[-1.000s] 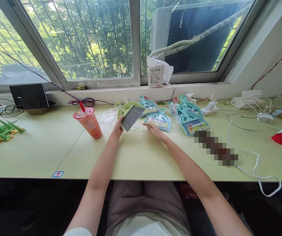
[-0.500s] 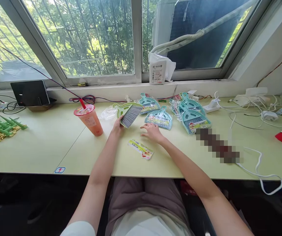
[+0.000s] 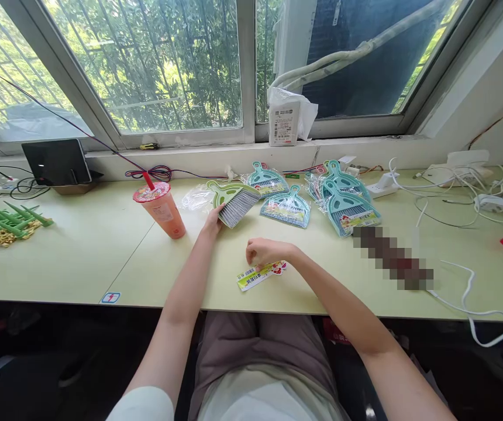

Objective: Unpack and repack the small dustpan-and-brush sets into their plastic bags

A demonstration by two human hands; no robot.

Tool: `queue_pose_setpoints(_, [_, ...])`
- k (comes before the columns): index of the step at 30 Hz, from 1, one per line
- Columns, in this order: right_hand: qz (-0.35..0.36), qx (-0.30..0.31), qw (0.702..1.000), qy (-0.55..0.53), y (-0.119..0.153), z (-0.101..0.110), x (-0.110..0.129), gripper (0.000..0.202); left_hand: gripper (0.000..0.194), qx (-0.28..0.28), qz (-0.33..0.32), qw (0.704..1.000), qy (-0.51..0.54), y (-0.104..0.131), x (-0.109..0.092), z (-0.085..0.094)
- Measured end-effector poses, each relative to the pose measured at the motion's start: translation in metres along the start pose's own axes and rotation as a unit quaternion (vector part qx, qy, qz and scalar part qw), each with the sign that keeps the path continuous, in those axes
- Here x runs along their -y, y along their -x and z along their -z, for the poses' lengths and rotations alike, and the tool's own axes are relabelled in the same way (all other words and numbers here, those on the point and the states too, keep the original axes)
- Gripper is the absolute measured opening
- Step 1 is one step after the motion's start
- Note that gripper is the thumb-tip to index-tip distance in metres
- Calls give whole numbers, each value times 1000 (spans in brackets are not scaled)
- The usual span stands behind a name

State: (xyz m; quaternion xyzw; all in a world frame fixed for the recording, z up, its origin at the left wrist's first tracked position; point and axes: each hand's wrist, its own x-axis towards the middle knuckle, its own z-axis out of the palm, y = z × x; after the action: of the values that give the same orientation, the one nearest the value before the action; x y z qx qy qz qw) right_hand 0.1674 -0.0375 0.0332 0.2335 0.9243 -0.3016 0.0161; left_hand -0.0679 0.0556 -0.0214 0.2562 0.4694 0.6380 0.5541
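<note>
My left hand (image 3: 213, 223) grips a green dustpan-and-brush set (image 3: 239, 206), its grey bristles turned toward the right, just above the table. My right hand (image 3: 269, 251) is closed, with its curled fingertips on a yellow-green printed label card (image 3: 252, 277) low over the table in front of me. The hand covers part of the card. Behind the two hands lies a blue dustpan set (image 3: 285, 209) in clear wrapping, and another wrapped blue set (image 3: 266, 180) is farther back. Crumpled clear plastic (image 3: 196, 199) rests left of the green set.
A drink cup (image 3: 161, 210) with a red straw stands at the left. More wrapped dustpan sets (image 3: 343, 202) are piled at the right, near white cables (image 3: 466, 292). Farther left are green pieces (image 3: 8, 225) and a tablet (image 3: 56, 164). The window sill bounds the back.
My right hand has moved toward me and closed at the label card, which has turned to slant the other way. My left hand keeps hold of the green set; the view has shifted slightly.
</note>
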Motion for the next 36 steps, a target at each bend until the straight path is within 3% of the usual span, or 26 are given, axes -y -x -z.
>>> queue_pose_setpoints(3, [2,-10,999,-40,-5,-4,0,15,25,10,-6,1000,-7,1,1,-2])
queue_pose_setpoints(11, [-44,-104,986,-119,-7,-4,-11,31,32,26,-9,998,-50,7,0,-4])
queue_pose_setpoints(14, [-35,-133,966,-217,-9,1,-19,19,36,72,-20,995,-68,14,-1,-7])
queue_pose_setpoints(16, [-28,-212,922,-323,-11,6,-28,11,38,121,-31,989,-74,19,-2,-10])
queue_pose_setpoints(20, [-79,-417,778,-464,-12,15,-53,23,43,204,-40,975,-75,29,1,-20])
queue_pose_setpoints(23, [-134,-486,728,-464,-8,18,-71,28,50,243,-38,965,-90,34,5,-27])
queue_pose_setpoints(26, [-176,-510,721,-435,-5,18,-83,29,55,271,-27,955,-116,40,8,-33])
queue_pose_setpoints(29, [-191,-504,737,-409,-6,15,-86,31,58,273,-24,953,-130,46,9,-39])
queue_pose_setpoints(36, [-201,-507,766,-341,-9,10,-76,29,59,269,-40,952,-137,53,8,-47])
